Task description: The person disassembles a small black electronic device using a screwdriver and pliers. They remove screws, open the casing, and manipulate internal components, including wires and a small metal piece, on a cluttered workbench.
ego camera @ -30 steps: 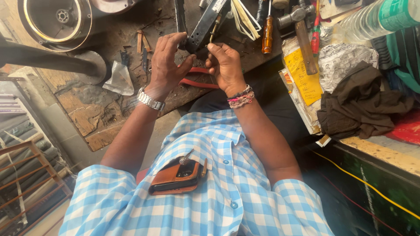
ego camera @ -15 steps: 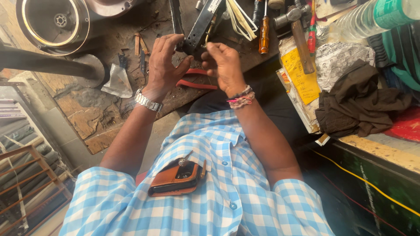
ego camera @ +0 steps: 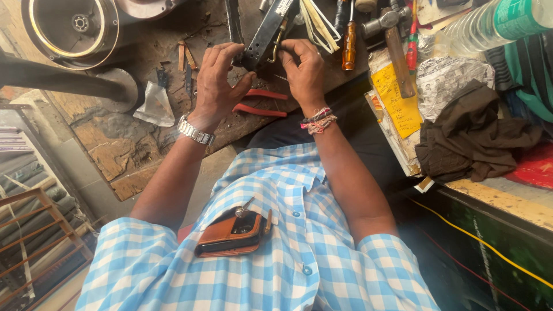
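- Black elongated metal part (ego camera: 266, 35): long, dark, boxy body lying slantwise over the worn wooden workbench (ego camera: 132, 144), held between both hands near its lower end.
- Left hand (ego camera: 219, 86): fingers curled round the lower left end of the black part, thumb spread toward the bench; a metal wristwatch (ego camera: 194, 132) sits on the wrist.
- Right hand (ego camera: 305, 69): fingertips pinched tight on the right edge of the same part, at a small brass-coloured fitting; coloured thread bands (ego camera: 317, 121) circle the wrist.
- Red-handled pliers (ego camera: 262, 102): flat on the bench, just beneath the two hands.
- Amber-handled screwdriver (ego camera: 349, 46): on the bench, just right of the right hand.
- Hammer (ego camera: 397, 49): wooden handle, steel head, beside the screwdriver, across yellow papers (ego camera: 397, 109).
- Round metal housing (ego camera: 75, 26): top left of the bench, well apart from the hands.
- Dark cloth (ego camera: 472, 138): bunched at the right.
- Clear plastic bottle (ego camera: 489, 26): top right corner.
- Brown phone case (ego camera: 230, 236): in the checked shirt's pocket.
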